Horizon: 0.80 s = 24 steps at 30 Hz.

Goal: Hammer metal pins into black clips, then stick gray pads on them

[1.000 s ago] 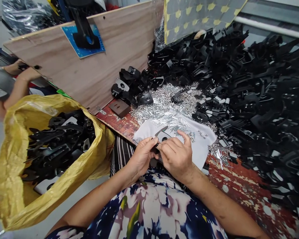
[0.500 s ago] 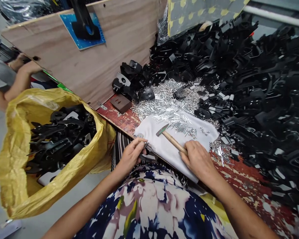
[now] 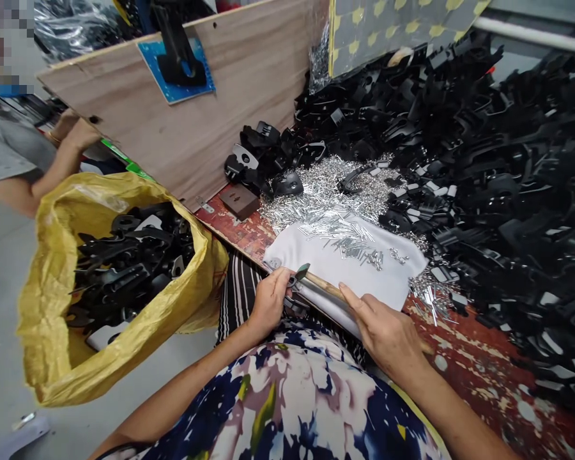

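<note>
Holds a hammer (image 3: 317,281) in the right hand (image 3: 390,329) with a grip wrapped around the wooden handle (image 3: 331,290), partly hiding it. Pinches a dark part (image 3: 297,305) with the left hand (image 3: 271,297) in a narrow grip, by the edge of the bench (image 3: 246,231); cannot make out its half-covered shape, nor tell hammer contact from a gap.

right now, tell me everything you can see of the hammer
The hammer has a narrow, dark head with a greenish tint, metal by its look, and a slim, light brown handle that looks wooden. The right hand grips the handle, hiding part of it. In the picture the handle slopes from the head down to the right, across the near part of the white cloth. The head is close by the left hand's fingertips; whether it touches anything there is unclear.
</note>
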Available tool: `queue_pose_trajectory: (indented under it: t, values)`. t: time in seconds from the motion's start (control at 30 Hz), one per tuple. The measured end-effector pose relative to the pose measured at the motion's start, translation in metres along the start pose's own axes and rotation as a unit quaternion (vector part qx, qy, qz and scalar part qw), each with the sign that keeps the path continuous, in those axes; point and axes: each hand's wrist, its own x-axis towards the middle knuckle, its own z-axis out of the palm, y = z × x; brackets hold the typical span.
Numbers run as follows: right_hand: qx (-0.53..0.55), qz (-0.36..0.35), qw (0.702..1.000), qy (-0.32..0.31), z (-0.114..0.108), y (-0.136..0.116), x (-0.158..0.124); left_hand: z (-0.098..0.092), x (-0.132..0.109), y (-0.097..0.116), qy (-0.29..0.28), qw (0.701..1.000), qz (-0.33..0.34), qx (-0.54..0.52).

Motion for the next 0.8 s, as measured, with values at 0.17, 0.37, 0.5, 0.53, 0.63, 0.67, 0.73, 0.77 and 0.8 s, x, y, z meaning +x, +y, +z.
queue_pose_trajectory:
  t: [0.17, 0.37, 0.5, 0.53, 0.63, 0.67, 0.73, 0.77, 0.8]
  values:
    - [0.002, 0.012, 1.0, 0.028, 0.001, -0.002, -0.003, 0.002, 0.001, -0.002, -0.006, 1.0, -0.02, -0.022]
    - [0.078, 0.056, 0.991, -0.089, 0.014, 0.012, 0.008, -0.009, -0.002, 0.003, -0.054, 0.995, -0.052, -0.061]
    - [0.012, 0.053, 0.996, -0.064, 0.023, 0.028, 0.019, -0.025, -0.011, 0.017, -0.106, 0.967, -0.04, -0.227]
    - [-0.006, 0.048, 0.997, -0.064, 0.025, 0.031, 0.021, -0.028, -0.013, 0.022, -0.113, 0.957, -0.018, -0.266]
    - [-0.026, 0.041, 0.996, -0.076, 0.028, 0.036, 0.025, -0.043, -0.022, 0.041, -0.129, 0.952, 0.063, -0.271]
    - [-0.031, 0.038, 0.996, -0.081, 0.028, 0.036, 0.026, -0.051, -0.027, 0.047, -0.129, 0.959, 0.092, -0.233]
    - [-0.045, 0.029, 0.994, -0.091, 0.026, 0.035, 0.027, -0.074, -0.039, 0.06, -0.105, 0.974, 0.17, -0.103]
    - [-0.053, 0.024, 0.993, -0.098, 0.024, 0.035, 0.028, -0.089, -0.046, 0.065, -0.073, 0.974, 0.215, -0.011]
    - [-0.06, 0.02, 0.992, -0.107, 0.022, 0.034, 0.03, -0.108, -0.054, 0.07, -0.025, 0.957, 0.279, 0.076]
